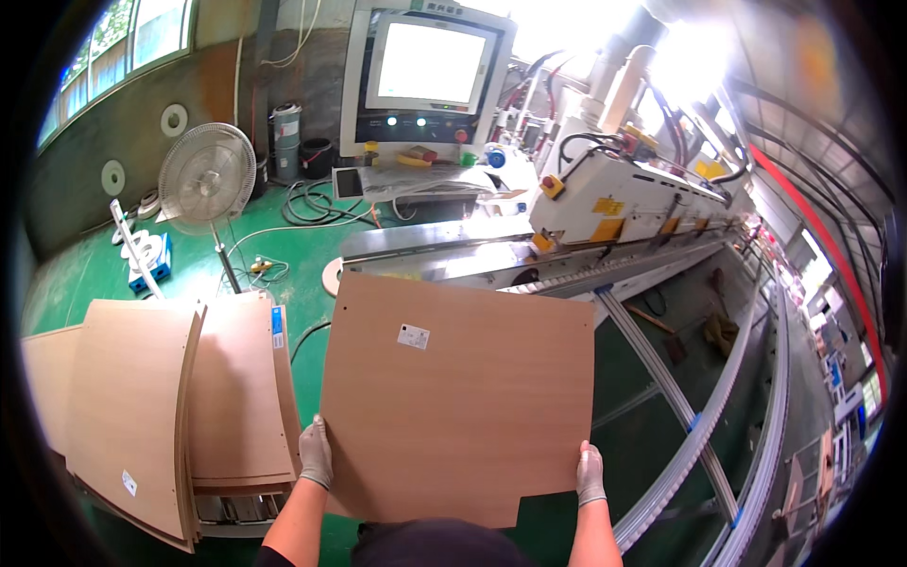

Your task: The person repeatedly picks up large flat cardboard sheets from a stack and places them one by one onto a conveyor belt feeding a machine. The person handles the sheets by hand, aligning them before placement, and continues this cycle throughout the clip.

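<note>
A large light-brown wood panel (pixel 463 397) with a small white sticker is held flat in front of me. My left hand (pixel 316 454), gloved in white, grips its near left corner. My right hand (pixel 590 472), also gloved, grips its near right edge. The panel's far edge points at the infeed of a long white edge-banding machine (pixel 624 203). A notch is cut out of the panel's near right corner.
Stacks of similar brown panels (pixel 151 406) sit on a cart at my left. A standing fan (pixel 206 180) is on the green floor behind them. A control console with a bright screen (pixel 430 66) stands at the back. Metal guide rails (pixel 680 416) curve away on the right.
</note>
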Demonstrator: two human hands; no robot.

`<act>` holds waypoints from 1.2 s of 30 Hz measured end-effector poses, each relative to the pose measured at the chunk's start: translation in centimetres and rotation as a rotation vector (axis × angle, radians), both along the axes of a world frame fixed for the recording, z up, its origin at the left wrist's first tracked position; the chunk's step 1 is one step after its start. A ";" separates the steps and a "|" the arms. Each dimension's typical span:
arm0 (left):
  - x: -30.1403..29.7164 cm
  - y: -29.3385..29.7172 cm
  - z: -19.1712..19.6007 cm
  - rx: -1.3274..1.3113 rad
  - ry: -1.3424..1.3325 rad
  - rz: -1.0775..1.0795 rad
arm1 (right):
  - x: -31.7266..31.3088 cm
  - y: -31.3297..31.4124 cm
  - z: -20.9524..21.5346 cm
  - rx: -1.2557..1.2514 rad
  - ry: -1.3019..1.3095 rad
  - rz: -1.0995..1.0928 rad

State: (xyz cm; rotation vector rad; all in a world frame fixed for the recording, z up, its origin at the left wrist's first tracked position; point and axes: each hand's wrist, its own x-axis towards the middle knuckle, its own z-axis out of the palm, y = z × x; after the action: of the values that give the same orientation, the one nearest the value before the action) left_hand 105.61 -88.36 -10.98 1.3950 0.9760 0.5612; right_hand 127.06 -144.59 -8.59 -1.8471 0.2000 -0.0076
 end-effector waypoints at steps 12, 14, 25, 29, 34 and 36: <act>8.7 -2.2 1.1 -0.010 0.078 0.351 | 24.5 9.6 -3.7 -0.499 -0.021 0.268; 9.0 -2.0 -2.6 -0.039 0.084 0.356 | 27.6 9.8 -4.5 -0.477 -0.043 0.350; 6.2 -14.3 1.6 -0.127 0.249 0.223 | 30.5 6.6 -8.4 0.502 0.168 0.275; 6.4 -12.2 -1.0 -0.100 0.285 0.224 | 32.5 7.5 -6.5 0.677 0.311 0.326; 10.4 -12.4 3.9 -0.017 0.237 0.030 | 37.0 8.9 -2.0 0.725 0.347 0.249; 11.8 -12.5 5.8 0.036 0.328 -0.046 | 36.2 9.2 -0.8 0.824 0.447 0.219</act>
State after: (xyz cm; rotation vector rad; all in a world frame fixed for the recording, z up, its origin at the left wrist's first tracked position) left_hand 117.46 -100.90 -5.19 1.5683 1.1951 0.3213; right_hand 163.24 -135.34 -9.43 -1.0159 0.2601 0.5640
